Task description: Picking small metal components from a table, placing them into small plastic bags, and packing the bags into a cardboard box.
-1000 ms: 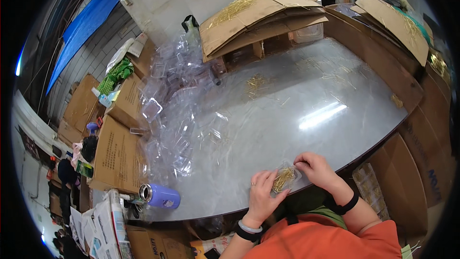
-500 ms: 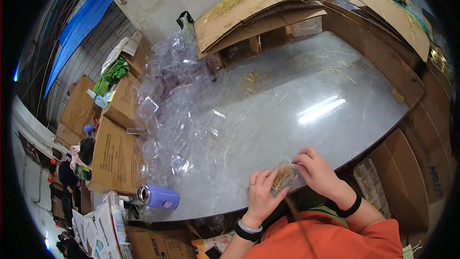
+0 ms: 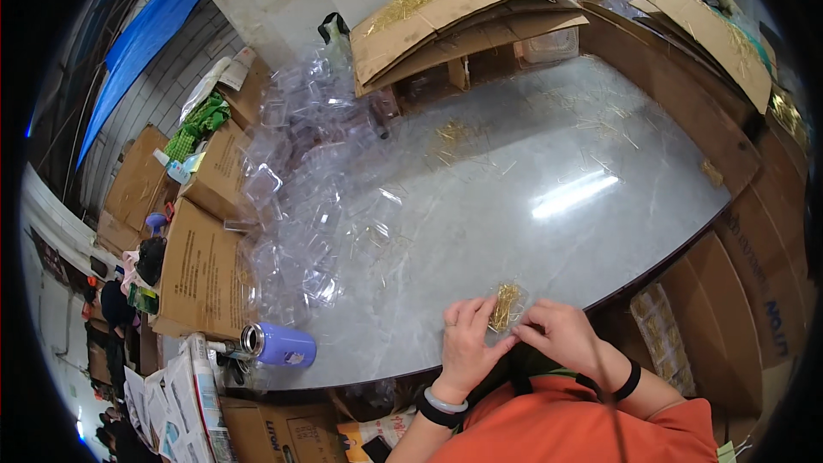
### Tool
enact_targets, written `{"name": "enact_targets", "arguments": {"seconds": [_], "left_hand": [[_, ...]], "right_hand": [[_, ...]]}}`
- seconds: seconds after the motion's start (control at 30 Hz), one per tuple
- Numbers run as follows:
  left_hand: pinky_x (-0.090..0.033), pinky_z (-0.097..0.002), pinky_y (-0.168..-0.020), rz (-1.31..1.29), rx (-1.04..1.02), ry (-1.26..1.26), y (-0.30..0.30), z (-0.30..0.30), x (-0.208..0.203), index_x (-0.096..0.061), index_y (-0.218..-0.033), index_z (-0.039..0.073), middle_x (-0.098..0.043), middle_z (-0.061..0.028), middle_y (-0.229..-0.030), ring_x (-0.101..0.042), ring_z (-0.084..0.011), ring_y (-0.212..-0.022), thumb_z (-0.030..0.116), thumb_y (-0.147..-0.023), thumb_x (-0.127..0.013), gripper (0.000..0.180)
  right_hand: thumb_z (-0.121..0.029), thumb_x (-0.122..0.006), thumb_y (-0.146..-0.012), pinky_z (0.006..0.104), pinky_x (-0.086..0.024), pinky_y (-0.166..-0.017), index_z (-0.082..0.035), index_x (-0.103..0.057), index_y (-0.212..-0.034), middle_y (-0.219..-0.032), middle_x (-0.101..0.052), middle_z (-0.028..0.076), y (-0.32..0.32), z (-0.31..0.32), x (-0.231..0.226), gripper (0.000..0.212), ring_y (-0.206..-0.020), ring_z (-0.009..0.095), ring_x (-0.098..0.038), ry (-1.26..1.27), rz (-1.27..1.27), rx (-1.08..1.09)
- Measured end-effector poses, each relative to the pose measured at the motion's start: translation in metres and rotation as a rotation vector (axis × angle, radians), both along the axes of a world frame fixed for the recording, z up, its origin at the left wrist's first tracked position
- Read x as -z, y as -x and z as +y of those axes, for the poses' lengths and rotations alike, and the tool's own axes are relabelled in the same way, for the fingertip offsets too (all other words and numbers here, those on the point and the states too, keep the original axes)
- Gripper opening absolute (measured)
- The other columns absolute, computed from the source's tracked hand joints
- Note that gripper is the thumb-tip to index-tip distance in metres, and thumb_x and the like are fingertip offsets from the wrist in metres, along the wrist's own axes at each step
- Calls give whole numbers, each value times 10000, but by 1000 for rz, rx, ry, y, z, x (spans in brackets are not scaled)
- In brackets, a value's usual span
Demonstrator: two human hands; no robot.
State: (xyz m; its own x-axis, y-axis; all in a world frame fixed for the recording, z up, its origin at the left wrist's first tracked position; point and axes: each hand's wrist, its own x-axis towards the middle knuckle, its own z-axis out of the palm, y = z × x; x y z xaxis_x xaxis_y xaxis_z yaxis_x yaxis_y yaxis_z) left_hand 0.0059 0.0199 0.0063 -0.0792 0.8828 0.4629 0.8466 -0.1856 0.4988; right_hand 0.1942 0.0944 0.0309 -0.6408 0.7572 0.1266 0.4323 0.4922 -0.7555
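Observation:
A small clear plastic box [image 3: 507, 307] filled with thin gold-coloured pins stands at the table's near edge, between my hands. My left hand [image 3: 467, 343] grips its left side, fingers bent along the wall and thumb reaching toward the near side. My right hand [image 3: 557, 332] is at the near right corner, its thumb and fingertips pinched together against the box. The two thumbs almost meet in front of it. Whether a lid covers the pins is too small to tell.
Clear plastic boxes [image 3: 300, 197] are heaped along the table's left side. Loose gold pins [image 3: 450, 137] lie scattered farther back. A purple bottle [image 3: 285, 346] stands at the near left. Cardboard sheets [image 3: 463, 21] cover an open-fronted cardboard holder at the back; cartons [image 3: 201, 270] line the left edge.
My right hand has come down from the box's far right corner to its near right corner. The pins in the box now show more plainly. My left hand stays on the left side.

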Motion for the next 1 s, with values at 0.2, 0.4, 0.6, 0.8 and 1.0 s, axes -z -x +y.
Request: {"name": "enact_targets", "arguments": {"seconds": [0.2,0.4,0.6,0.8,1.0], "left_hand": [[-443,-469,-984,6,2,16,-2,0,-3,-624,-1275,30,-607,-124,-1214,-523,-355,-1144,352,-705,-892,708],[-442,-465,-985,29,-44,-1,-7,2,-3,-621,-1253,20,-607,-140,-1205,-516,-357,-1155,385,-796,-830,621],[-432,-468,-998,31,-60,-12,-7,1,-3,-601,-1274,11,-602,-139,-1199,-517,-355,-1140,384,-840,-794,603],[-454,-466,-972,46,-83,-21,-8,1,-4,-612,-1263,24,-598,-141,-1194,-520,-363,-1137,385,-835,-802,591],[-457,-468,-974,56,-59,-36,-8,2,-3,-607,-1283,22,-596,-138,-1198,-517,-364,-1151,345,-823,-812,598]], "right_hand": [[-248,-757,-869,413,-534,-662,-75,-698,-948,-895,-657,101,18,28,-32,199,-754,330,-657,-132,127,147],[-113,-732,-879,363,-541,-698,-60,-692,-946,-913,-665,102,41,46,-12,94,-784,288,-670,-279,250,66],[-47,-684,-937,253,-512,-704,-17,-657,-962,-897,-688,26,31,38,6,48,-784,99,-633,423,658,303],[-50,-679,-928,237,-497,-693,4,-659,-984,-831,-674,5,32,42,16,81,-761,61,-604,419,701,401],[-52,-688,-887,227,-480,-645,14,-671,-949,-773,-670,-2,30,55,28,91,-716,49,-588,373,514,292]]}}
